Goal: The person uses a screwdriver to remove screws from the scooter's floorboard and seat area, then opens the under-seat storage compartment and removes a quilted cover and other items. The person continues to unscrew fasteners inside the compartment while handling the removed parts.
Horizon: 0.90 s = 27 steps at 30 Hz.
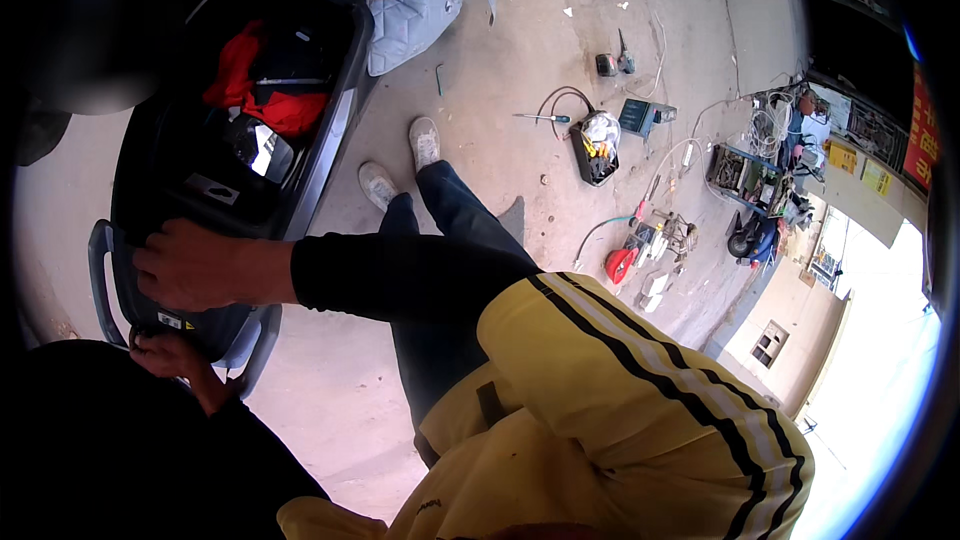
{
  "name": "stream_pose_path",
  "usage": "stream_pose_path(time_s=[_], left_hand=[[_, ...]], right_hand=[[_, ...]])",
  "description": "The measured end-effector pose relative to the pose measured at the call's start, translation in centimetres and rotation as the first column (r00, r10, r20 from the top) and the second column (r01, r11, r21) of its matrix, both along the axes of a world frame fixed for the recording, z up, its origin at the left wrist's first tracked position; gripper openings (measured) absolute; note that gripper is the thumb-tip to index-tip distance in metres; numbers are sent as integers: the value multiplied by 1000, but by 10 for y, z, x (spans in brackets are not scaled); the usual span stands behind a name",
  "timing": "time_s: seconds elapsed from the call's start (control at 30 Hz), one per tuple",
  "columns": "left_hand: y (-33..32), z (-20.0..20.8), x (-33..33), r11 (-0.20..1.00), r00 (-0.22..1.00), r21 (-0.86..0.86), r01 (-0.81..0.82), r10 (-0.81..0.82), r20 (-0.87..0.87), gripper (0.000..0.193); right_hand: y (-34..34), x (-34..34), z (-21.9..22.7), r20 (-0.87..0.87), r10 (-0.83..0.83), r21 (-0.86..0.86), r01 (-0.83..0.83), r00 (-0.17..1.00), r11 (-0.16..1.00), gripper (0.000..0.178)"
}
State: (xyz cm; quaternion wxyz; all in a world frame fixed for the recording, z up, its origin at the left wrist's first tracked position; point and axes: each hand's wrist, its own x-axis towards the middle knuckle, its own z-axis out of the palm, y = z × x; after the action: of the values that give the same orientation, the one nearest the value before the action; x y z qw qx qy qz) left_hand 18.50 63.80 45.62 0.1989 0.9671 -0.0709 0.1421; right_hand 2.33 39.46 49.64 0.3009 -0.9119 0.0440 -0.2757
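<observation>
An open dark storage bin (345, 115) with a grey rim, which looks like a scooter's under-seat compartment, takes up the left side. Red cloth (290, 112) and several dark items lie inside it. My right hand (205, 265) reaches across to the bin's near end, palm down with fingers bent; their tips are against the dark surface and whatever they hold is hidden. Just below, my left hand (172, 358) is closed at the outer edge, beside a small label. What it grips is too dark to make out. A grey grab rail (102, 280) curves beside both hands.
My shoes (425, 143) stand on concrete beside the bin. A silvery sheet (415, 25) hangs by the raised lid. To the right lie a screwdriver (540, 117), a cordless drill (626, 58), a black tool tray (597, 165), hoses and a metal parts rack (745, 180).
</observation>
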Motion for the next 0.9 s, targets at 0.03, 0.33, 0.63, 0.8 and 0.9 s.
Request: stream_pose_path(time_s=[0.03, 0.33, 0.63, 0.8, 0.9], left_hand=[[7, 1, 2, 999, 999, 27, 21, -22, 32, 46], [93, -31, 94, 959, 944, 69, 275, -283, 168, 45], [104, 87, 77, 762, 941, 622, 179, -317, 118, 48], [106, 136, -104, 541, 989, 840, 38, -142, 47, 46], [138, 145, -192, 681, 989, 731, 40, 79, -128, 42]], right_hand=[[2, -26, -6, 39, -15, 74, 12, 999, 997, 24], [-11, -400, -139, -470, -356, 244, 506, 808, 827, 12], [-29, -747, -344, -992, -117, -99, 811, -38, 577, 31], [-94, -814, -453, -988, -132, -137, 846, -80, 515, 43], [-135, -840, -533, -982, -184, -142, 839, -50, 526, 54]])
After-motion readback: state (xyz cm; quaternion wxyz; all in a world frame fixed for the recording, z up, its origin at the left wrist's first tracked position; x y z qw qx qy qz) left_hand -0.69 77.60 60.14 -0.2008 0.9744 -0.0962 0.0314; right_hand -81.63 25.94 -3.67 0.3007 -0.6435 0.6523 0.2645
